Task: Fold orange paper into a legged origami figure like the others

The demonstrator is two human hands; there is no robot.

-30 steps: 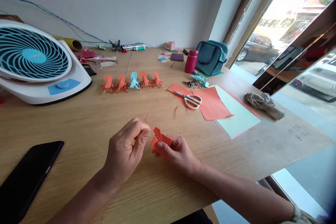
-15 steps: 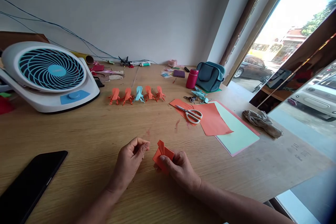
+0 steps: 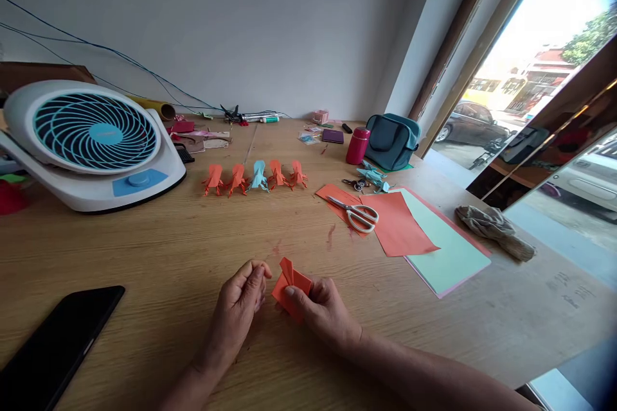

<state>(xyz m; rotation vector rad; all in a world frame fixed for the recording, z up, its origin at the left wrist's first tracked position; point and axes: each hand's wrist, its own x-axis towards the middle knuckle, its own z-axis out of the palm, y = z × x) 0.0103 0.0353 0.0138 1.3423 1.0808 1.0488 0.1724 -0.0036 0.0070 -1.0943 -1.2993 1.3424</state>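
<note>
A small piece of folded orange paper [image 3: 292,289] is pinched in my right hand [image 3: 332,314], thumb on top, a narrow flap sticking up at its upper edge. My left hand [image 3: 241,298] is just left of the paper and apart from it. Its fingers are curled in with the thumb against the index finger, and nothing shows in them. Beyond my hands, several folded paper figures stand in a row, orange ones and a light blue paper figure [image 3: 259,176] in the middle.
White-handled scissors [image 3: 361,217] lie on orange paper sheets [image 3: 405,231], over pale green sheets [image 3: 457,260]. A fan [image 3: 96,141] stands at the left, a black phone [image 3: 62,347] nearer me. A pink bottle [image 3: 357,146], a teal bag [image 3: 393,141] and a crumpled cloth [image 3: 494,230] are at the right.
The view has shifted slightly. My right hand and the folded paper have moved a little left, and my left hand's fingers have curled in more.
</note>
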